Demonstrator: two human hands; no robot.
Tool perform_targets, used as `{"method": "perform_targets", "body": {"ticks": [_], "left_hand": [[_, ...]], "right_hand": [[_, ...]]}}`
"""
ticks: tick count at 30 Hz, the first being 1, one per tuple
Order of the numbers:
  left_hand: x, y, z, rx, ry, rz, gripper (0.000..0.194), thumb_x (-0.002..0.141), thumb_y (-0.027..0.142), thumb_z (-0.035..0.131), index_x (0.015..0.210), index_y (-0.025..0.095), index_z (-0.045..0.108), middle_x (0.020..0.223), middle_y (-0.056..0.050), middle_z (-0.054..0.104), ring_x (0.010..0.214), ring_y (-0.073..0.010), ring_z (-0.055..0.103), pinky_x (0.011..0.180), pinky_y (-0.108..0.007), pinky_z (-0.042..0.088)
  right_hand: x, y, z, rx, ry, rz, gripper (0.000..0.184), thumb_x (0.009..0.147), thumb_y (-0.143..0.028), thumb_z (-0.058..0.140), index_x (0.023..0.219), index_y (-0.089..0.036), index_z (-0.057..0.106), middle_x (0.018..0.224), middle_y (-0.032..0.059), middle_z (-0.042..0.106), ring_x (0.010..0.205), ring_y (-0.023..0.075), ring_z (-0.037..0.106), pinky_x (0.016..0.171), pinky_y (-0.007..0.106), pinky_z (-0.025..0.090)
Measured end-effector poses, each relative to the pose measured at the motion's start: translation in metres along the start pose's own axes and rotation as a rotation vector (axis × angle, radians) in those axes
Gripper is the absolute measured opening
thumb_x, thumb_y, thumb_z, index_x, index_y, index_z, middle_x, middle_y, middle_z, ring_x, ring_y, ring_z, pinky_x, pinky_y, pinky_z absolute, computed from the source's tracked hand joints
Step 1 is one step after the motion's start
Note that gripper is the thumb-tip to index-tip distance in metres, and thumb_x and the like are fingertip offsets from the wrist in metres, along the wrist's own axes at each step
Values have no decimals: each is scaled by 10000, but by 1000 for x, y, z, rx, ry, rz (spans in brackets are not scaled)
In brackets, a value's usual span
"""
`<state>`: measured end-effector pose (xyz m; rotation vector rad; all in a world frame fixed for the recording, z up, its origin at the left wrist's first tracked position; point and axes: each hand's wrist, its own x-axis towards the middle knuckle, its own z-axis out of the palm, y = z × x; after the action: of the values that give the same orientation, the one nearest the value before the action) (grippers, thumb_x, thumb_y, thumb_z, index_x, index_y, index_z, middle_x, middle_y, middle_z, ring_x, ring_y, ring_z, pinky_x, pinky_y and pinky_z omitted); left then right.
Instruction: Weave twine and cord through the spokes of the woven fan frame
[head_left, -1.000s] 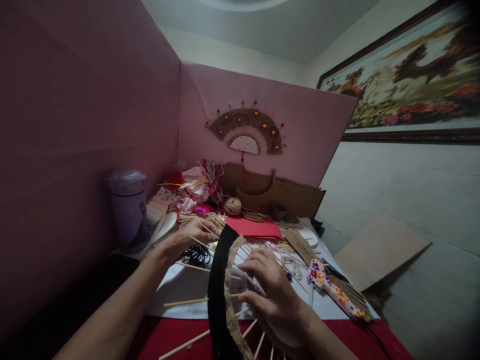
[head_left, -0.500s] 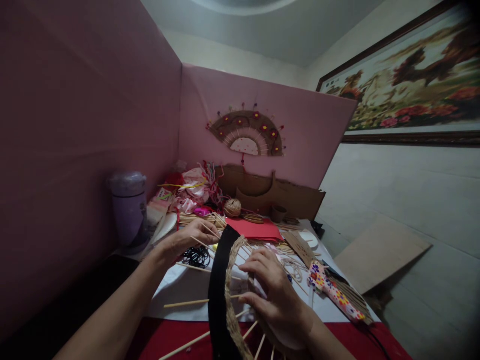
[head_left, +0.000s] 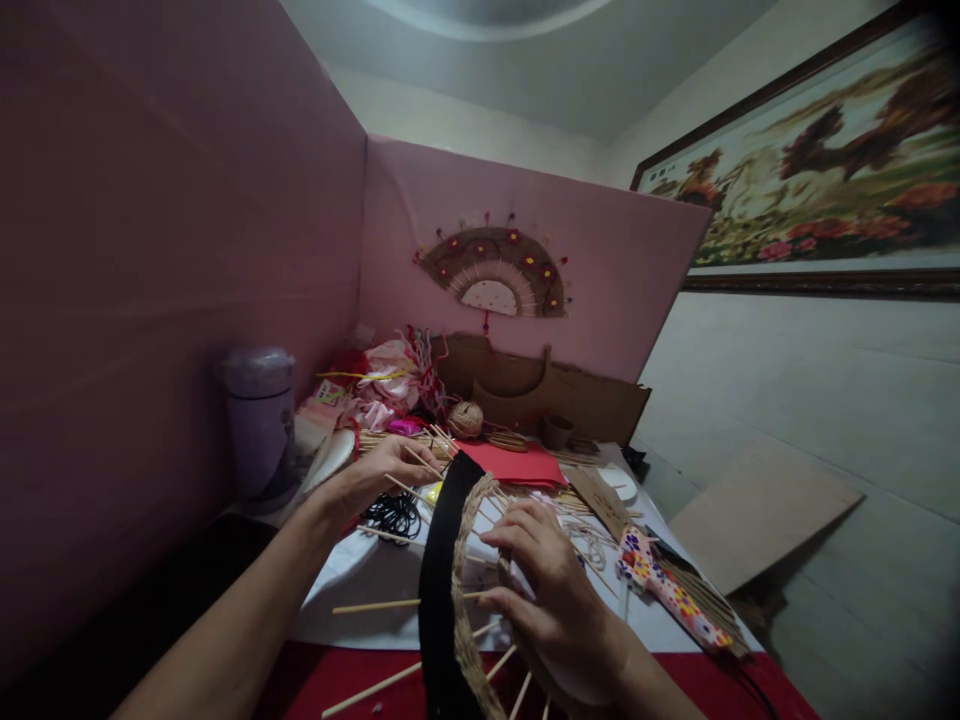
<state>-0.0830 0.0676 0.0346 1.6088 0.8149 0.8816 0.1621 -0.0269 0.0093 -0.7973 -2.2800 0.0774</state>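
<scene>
A half-made fan (head_left: 457,590) lies in front of me, with a black outer band, a jute rope arc and thin wooden sticks radiating out. My right hand (head_left: 555,590) rests on its white middle, fingers curled and pressed on the sticks. My left hand (head_left: 375,475) reaches past the fan's top end, fingers bent over the stick tips beside a coil of black cord (head_left: 394,513). What the left fingers pinch, if anything, is hidden.
A finished fan (head_left: 495,272) hangs on the pink board. A purple jar (head_left: 259,420) stands at left, a twine ball (head_left: 466,418), red paper (head_left: 517,462), ribbons (head_left: 386,385) and cardboard pieces (head_left: 555,390) behind. A flowered glue gun (head_left: 667,590) lies at right.
The view has dropped very slightly. Both hands keep nearly the same places on the fan.
</scene>
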Motion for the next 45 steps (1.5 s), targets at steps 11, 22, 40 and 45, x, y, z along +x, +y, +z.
{"method": "perform_targets", "body": {"ticks": [11, 22, 40, 45], "left_hand": [[-1, 4, 1, -59, -2, -9, 200, 619, 305, 721, 696, 127, 673, 492, 43, 439, 410, -35, 236, 413, -227, 121], [-6, 5, -7, -102, 42, -45, 247, 636, 323, 704, 738, 111, 629, 611, -20, 581, 427, -31, 306, 421, -210, 123], [-5, 3, -21, -101, 220, 111, 224, 705, 340, 664, 684, 144, 557, 454, 61, 438, 383, -31, 257, 402, -208, 117], [-8, 10, -19, -23, 125, 70, 205, 664, 321, 702, 682, 129, 632, 513, 15, 573, 393, -31, 324, 399, -193, 165]], "right_hand": [[2, -3, -3, -1, 11, 23, 327, 733, -308, 674, 1025, -218, 554, 961, 60, 562, 957, 245, 455, 867, 435, 338], [0, 1, -1, 11, 7, 70, 365, 715, -252, 695, 1048, -225, 548, 995, 63, 558, 1006, 250, 441, 894, 441, 346], [1, 3, 0, -25, 20, 94, 346, 701, -238, 714, 1015, -227, 568, 985, 56, 577, 991, 250, 450, 904, 452, 328], [1, 4, 0, -44, 28, 132, 378, 686, -234, 727, 1027, -225, 565, 995, 58, 574, 1004, 261, 434, 905, 458, 321]]}}
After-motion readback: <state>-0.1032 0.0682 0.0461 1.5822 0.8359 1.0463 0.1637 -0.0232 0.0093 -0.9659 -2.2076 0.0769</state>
